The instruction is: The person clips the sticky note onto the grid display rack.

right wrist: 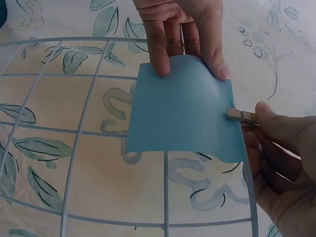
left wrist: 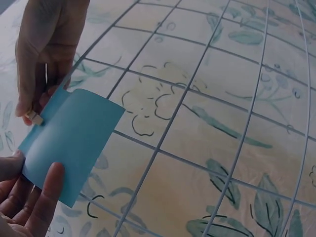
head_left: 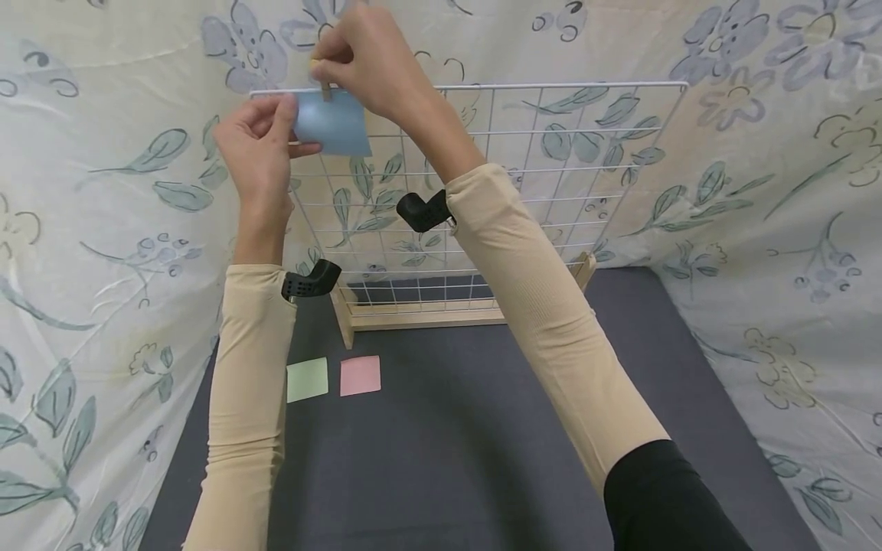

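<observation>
A blue paper square (head_left: 334,124) hangs against the top wire of a white wire grid rack (head_left: 544,132). My left hand (head_left: 260,149) pinches the paper's left edge, thumb in front and fingers partly behind it. With thumb and fingertips my right hand (head_left: 372,65) grips a small wooden clothespin (right wrist: 241,116), whose jaws sit over the paper's top edge at the top wire. In the left wrist view the clothespin (left wrist: 34,117) shows at the paper's edge beside the right fingertips.
A green paper square (head_left: 307,380) and a pink paper square (head_left: 360,376) lie on the dark tabletop (head_left: 427,451). The rack stands on a wooden base (head_left: 427,315). Floral cloth (head_left: 779,252) hangs behind and at both sides.
</observation>
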Motion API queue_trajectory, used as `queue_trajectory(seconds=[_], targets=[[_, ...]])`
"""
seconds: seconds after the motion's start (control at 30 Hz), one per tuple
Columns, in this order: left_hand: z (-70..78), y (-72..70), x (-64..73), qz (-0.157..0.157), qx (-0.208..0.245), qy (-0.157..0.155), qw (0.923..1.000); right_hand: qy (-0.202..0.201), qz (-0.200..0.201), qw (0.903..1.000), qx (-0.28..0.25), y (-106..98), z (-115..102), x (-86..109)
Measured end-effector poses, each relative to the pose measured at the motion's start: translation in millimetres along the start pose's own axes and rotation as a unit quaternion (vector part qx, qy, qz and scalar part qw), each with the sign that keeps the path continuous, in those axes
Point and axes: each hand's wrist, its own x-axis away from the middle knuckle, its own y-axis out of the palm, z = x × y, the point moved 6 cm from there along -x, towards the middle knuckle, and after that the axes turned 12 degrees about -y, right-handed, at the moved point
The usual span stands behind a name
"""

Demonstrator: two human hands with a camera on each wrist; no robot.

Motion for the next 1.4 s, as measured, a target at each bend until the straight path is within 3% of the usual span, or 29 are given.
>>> queue_trajectory(seconds=[0.4,0.57,0.77,1.23,1.4], targets=[[0.1,2.3,2.3,-0.003,-0.012,-0.003,0.9999,0.012,0.030,0.9995,-0.003,-16,6,20.2],[-0.1,-1.4,1.6,-0.005,-0.023,-0.015,0.9996,0.000,0.018,0.9995,-0.025,-13,3,28.2],[-5.7,-7.2,3.7,-0.003,-0.035,-0.030,0.9989,0.015,0.018,0.9979,-0.060,-8,11,40.5],[-17.2,-12.5,20.6,-0.032,-0.027,-0.017,0.9990,-0.034,0.012,0.9937,-0.107,-1,15,69.1],[-21.4,-14.1,25.7,-0.038,-0.033,-0.003,0.9987,-0.015,0.013,0.9929,-0.117,1,20,76.3]])
